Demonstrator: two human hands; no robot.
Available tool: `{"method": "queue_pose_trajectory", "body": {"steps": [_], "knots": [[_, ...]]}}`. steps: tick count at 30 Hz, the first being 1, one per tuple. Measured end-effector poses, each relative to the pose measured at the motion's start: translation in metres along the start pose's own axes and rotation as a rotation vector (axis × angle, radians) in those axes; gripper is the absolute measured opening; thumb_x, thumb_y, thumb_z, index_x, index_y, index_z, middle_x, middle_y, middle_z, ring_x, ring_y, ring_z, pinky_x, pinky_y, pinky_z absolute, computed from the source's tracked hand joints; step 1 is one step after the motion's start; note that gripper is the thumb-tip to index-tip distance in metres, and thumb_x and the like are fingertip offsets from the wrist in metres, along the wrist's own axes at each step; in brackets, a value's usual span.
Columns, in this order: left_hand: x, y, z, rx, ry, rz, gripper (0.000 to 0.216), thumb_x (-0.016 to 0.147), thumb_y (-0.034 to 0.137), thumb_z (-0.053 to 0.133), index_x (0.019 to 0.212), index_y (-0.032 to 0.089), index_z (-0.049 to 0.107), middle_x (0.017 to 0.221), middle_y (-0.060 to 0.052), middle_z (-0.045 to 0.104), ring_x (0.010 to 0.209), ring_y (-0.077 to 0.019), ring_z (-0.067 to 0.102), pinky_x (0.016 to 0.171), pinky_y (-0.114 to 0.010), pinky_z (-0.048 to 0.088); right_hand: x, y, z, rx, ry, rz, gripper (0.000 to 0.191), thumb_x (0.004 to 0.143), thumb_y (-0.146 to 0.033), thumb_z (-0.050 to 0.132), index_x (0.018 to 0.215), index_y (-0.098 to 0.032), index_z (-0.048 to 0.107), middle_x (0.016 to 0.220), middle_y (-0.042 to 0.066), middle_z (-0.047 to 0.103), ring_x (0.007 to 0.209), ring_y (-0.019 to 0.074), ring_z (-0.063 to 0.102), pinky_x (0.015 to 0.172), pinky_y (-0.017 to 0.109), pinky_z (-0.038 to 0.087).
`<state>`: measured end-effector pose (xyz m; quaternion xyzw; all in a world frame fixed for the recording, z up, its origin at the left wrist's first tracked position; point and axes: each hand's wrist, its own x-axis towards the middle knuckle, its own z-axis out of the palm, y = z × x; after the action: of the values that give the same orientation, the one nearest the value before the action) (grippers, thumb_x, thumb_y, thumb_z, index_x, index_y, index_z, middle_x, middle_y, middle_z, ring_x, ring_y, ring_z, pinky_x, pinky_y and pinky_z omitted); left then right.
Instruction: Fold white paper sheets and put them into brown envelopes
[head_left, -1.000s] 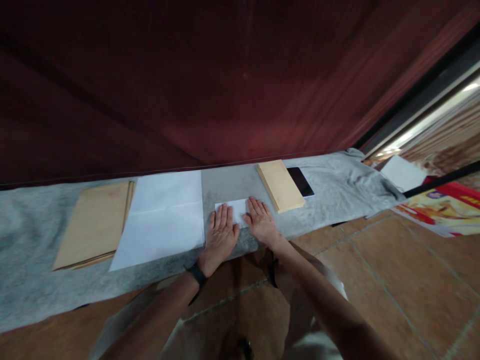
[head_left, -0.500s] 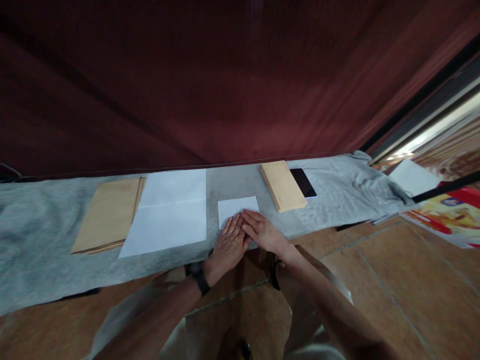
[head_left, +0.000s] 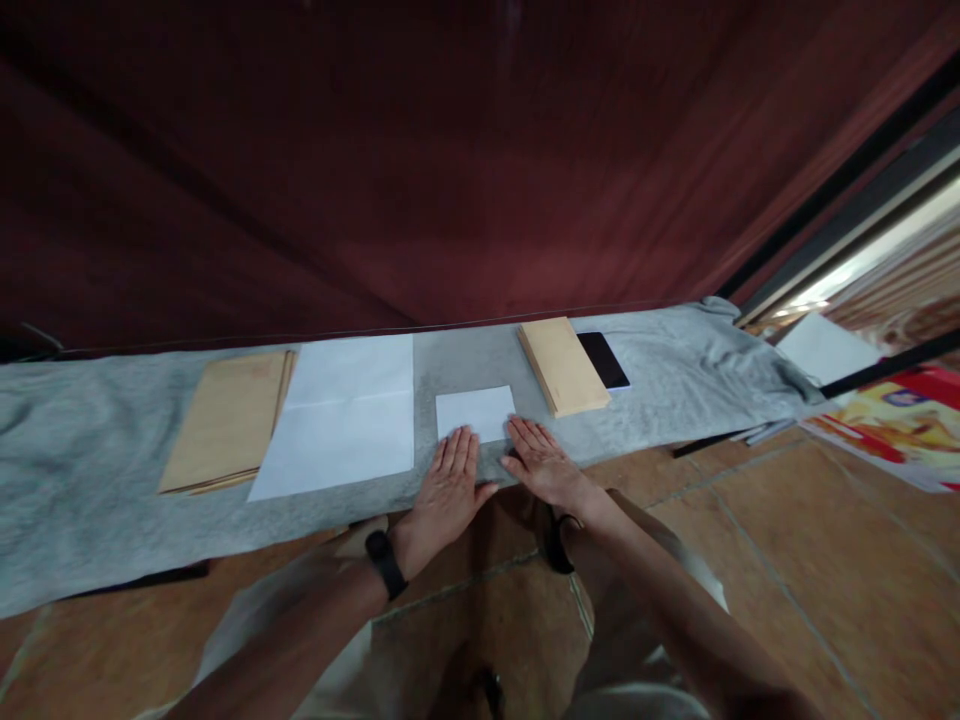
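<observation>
A folded white paper (head_left: 474,411) lies flat on the grey cloth in front of me. My left hand (head_left: 448,484) rests at its near left corner, palm down with fingers stretched out and thumb apart. My right hand (head_left: 543,464) lies flat by the near right corner, its fingers extended. Neither hand grips anything. To the left are large white paper sheets (head_left: 341,415) with a crease across the middle, partly over a pile of big brown envelopes (head_left: 221,420). On the right sits a stack of small brown envelopes (head_left: 564,366).
A dark phone (head_left: 604,360) lies beside the small envelopes, partly under them. The grey cloth (head_left: 697,365) covers a narrow bench against a dark red curtain (head_left: 450,180). A colourful printed box (head_left: 900,420) and a white object (head_left: 829,348) are at far right, above the tiled floor.
My hands have moved apart, from overlapping on the near edge of the folded paper to its two near corners. More of the folded paper now shows. The view has shifted slightly.
</observation>
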<state>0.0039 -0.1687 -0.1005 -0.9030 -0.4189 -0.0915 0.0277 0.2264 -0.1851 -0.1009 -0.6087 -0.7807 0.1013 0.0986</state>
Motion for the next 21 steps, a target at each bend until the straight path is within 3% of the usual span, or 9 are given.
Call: {"method": "queue_pose_trajectory", "body": {"steps": [3,9,14,21], "knots": [[-0.006,-0.004,-0.005,0.017,-0.005,0.0,0.075,0.099,0.053,0.046,0.151,-0.001,0.041,0.16,-0.025,0.036,0.153,-0.0348,0.028,0.123,-0.05,0.031,-0.004,0.003,-0.002,-0.023,0.0,0.021,0.067,0.105,-0.053,0.038,0.16,-0.017,0.031,0.165,0.012,0.031,0.154,0.0271,0.028,0.126,0.049,0.026],[0.002,0.009,-0.011,-0.047,0.018,0.021,0.062,0.103,0.043,0.04,0.149,0.001,0.045,0.158,-0.022,0.04,0.151,-0.0309,0.034,0.124,-0.049,0.031,-0.002,-0.005,-0.013,0.035,0.065,-0.056,0.052,0.107,-0.045,0.037,0.151,-0.019,0.049,0.16,0.009,0.043,0.151,0.0257,0.035,0.125,0.05,0.029],[0.011,0.023,-0.002,-0.06,0.033,-0.005,0.06,0.104,0.041,0.039,0.151,0.004,0.043,0.161,-0.018,0.037,0.152,-0.0301,0.031,0.126,-0.051,0.026,-0.005,-0.015,-0.01,0.064,0.044,-0.145,0.055,0.108,-0.043,0.036,0.154,-0.014,0.043,0.16,0.012,0.041,0.15,0.0252,0.037,0.124,0.05,0.03],[0.009,0.009,-0.009,-0.052,0.014,-0.011,0.058,0.104,0.041,0.041,0.148,0.005,0.048,0.158,-0.019,0.043,0.147,-0.0297,0.041,0.121,-0.047,0.034,-0.002,-0.001,-0.015,0.07,0.061,-0.111,0.051,0.108,-0.043,0.037,0.15,-0.017,0.049,0.157,0.011,0.046,0.146,0.0247,0.044,0.124,0.051,0.03]]}}
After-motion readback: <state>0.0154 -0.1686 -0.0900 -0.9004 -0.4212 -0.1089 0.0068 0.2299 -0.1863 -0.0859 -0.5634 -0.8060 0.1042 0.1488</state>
